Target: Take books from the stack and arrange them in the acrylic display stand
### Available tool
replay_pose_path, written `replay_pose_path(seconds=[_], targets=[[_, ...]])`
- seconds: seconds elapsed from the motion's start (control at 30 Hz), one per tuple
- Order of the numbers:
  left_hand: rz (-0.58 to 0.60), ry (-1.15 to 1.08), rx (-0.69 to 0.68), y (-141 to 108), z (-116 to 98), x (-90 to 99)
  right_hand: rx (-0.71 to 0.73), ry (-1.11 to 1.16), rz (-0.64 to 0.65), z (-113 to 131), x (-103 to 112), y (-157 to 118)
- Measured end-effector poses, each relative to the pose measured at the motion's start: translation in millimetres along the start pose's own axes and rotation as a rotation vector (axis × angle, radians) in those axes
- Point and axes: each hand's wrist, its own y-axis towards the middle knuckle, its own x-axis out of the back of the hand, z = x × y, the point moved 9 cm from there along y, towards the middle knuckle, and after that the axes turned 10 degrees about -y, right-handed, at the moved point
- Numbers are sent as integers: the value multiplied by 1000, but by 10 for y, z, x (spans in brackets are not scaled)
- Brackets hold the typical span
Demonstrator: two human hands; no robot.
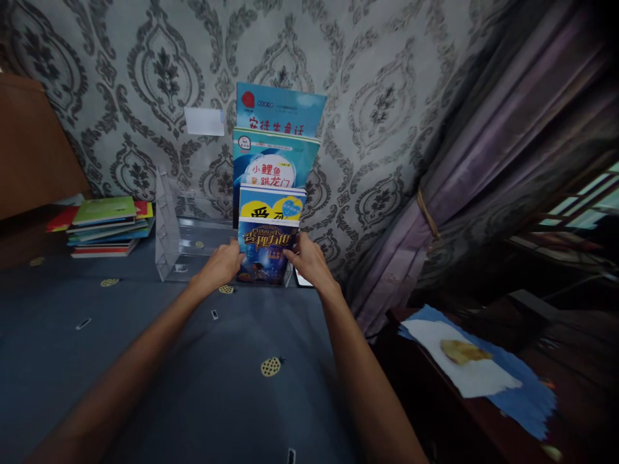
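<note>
A dark blue book (264, 253) stands upright at the front of a clear tiered rack (167, 225). My left hand (223, 263) grips its left edge and my right hand (307, 256) grips its right edge, thumb on the cover. Stepped up behind it stand a yellow and blue book (271, 202), a teal book (275, 158) and a light blue book (280, 113), all in the right part of the rack. No books stand in the rack's left part. The fingers behind the dark blue book are hidden.
Several books lie in a stack (109, 225) on the blue tablecloth (193, 386) at the left. A phone-like object (304, 280) lies beside my right hand. Patterned wallpaper rises behind the rack. A purple curtain (435, 187) and a side table with cloths (464, 361) are at the right.
</note>
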Motion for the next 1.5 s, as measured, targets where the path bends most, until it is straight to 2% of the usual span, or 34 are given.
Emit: replay_pose_path(seconds=[0.57, 0.8, 1.17, 1.5], targets=[[11, 35, 3, -5, 17, 20, 39, 20, -2, -51, -25, 33], [42, 31, 1, -8, 1, 37, 17, 131, 41, -96, -58, 58], [26, 48, -10, 7, 24, 15, -56, 413, 95, -133, -242, 80], [50, 26, -42, -3, 0, 23, -22, 322, 87, -151, -203, 91]])
